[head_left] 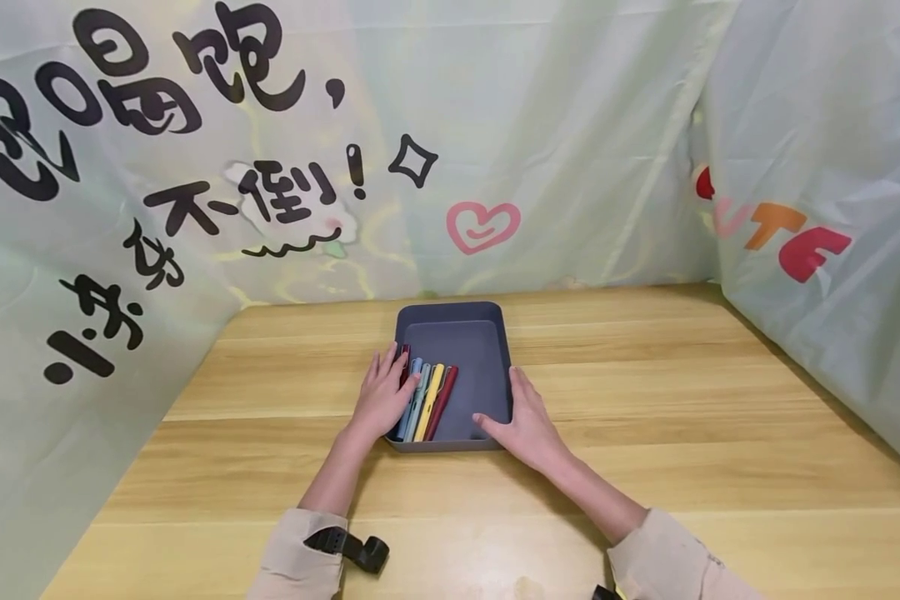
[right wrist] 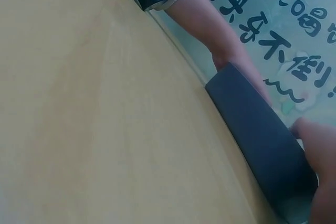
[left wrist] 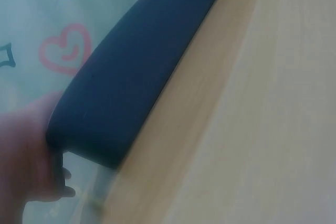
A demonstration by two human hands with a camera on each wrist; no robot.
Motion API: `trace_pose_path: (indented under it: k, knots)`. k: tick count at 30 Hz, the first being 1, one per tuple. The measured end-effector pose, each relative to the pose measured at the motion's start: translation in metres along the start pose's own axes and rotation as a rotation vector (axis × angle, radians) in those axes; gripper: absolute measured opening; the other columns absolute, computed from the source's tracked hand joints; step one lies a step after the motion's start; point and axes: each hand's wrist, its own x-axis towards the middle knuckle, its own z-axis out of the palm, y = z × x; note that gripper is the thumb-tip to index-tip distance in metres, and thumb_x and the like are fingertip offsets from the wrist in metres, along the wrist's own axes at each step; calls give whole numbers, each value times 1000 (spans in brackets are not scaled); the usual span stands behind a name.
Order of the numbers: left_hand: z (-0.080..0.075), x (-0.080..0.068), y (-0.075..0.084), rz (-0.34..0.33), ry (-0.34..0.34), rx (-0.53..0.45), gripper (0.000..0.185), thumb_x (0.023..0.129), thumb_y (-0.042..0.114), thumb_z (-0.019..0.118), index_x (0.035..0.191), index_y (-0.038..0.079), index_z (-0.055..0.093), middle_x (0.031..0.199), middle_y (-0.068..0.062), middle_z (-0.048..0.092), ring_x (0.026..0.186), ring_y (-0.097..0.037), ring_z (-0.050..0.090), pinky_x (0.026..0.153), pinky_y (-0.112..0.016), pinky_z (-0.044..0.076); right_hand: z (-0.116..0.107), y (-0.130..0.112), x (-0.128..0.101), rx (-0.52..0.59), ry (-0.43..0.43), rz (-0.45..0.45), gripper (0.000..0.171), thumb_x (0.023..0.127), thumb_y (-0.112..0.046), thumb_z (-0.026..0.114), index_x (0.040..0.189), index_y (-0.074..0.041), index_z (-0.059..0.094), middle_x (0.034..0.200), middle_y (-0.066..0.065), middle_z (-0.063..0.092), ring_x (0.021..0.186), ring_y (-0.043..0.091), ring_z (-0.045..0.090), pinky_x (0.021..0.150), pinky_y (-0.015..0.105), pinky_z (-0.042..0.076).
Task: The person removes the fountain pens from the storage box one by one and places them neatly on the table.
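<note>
A dark grey-blue rectangular tray (head_left: 461, 350) sits on the table, its long sides running away from me. Several capped pens, among them a yellow pen (head_left: 430, 402), a dark red pen (head_left: 442, 402) and a light blue pen (head_left: 418, 404), lie side by side along its left part. My left hand (head_left: 381, 396) grips the tray's left wall, with the thumb over the rim above the pens and the fingers on the outer side. On the right wall, my right hand (head_left: 528, 425) holds the tray, thumb reaching inside over the rim and fingers along the outside.
The wooden table (head_left: 645, 383) spreads out on both sides of the tray. Behind it hangs a pale printed cloth (head_left: 555, 150), with further cloth walls at left and right. Wrist cameras are strapped over both sleeves, the left wrist camera (head_left: 371, 554) standing out from its sleeve.
</note>
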Motion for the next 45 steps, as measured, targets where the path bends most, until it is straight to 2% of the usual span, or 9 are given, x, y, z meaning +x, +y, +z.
trace_pose_path:
  k: [4,8,12,15,18,24,29,35,45]
  knots:
    - [1,1,0,-17,3,-9,56,98,36,37,143,4,30,152,-8,11,136,-36,3,105,-54,8,-4,-5,3,-9,99,-70,81,80,-34,68,140,3,30,147,20,20,134,34,16,100,55,25]
    - [-1,2,1,-35,6,-26,56,98,32,36,146,6,23,152,-8,11,136,-36,3,106,-53,8,-8,-16,10,12,140,-165,56,80,-24,68,129,-3,50,140,14,35,129,30,27,99,51,30]
    - [-1,2,0,-32,4,-33,56,98,31,36,146,6,22,152,-8,11,136,-36,4,106,-53,8,-5,-27,18,30,85,-219,37,80,-16,68,115,-6,62,126,11,50,117,30,44,93,47,38]
    - [0,2,0,-24,2,-32,55,98,30,36,146,4,22,152,-9,11,135,-38,4,106,-54,8,0,-33,25,51,6,-210,29,80,-11,68,108,-7,66,114,11,55,102,29,54,85,43,44]
    - [0,2,1,-25,4,-33,55,98,29,36,145,4,23,152,-9,12,135,-38,4,106,-53,8,6,-36,31,71,-85,-184,22,81,-10,68,104,-8,67,102,11,57,87,24,58,74,39,47]
    - [0,1,2,-36,2,-29,55,98,30,35,146,5,23,152,-7,12,135,-37,5,106,-51,8,18,-37,42,76,-202,-167,14,83,-9,65,97,-8,69,82,2,56,74,15,53,67,31,45]
    - [1,2,1,-38,4,-36,55,98,29,35,146,5,22,152,-7,12,135,-37,4,106,-52,8,23,-36,47,58,-255,-141,10,85,-12,64,93,-10,68,76,-2,54,70,14,49,61,28,42]
    - [1,2,2,-40,17,-51,56,98,29,36,146,3,21,152,-11,12,135,-37,4,106,-51,8,22,-32,51,10,-233,-173,4,83,-13,67,85,-12,65,72,-4,55,68,12,49,61,28,41]
    - [-1,1,1,-65,11,-74,59,98,29,36,146,2,15,151,-15,10,135,-38,3,106,-51,8,23,-31,53,-90,-236,-156,21,78,-25,74,87,-12,61,73,-3,51,74,14,44,62,28,39]
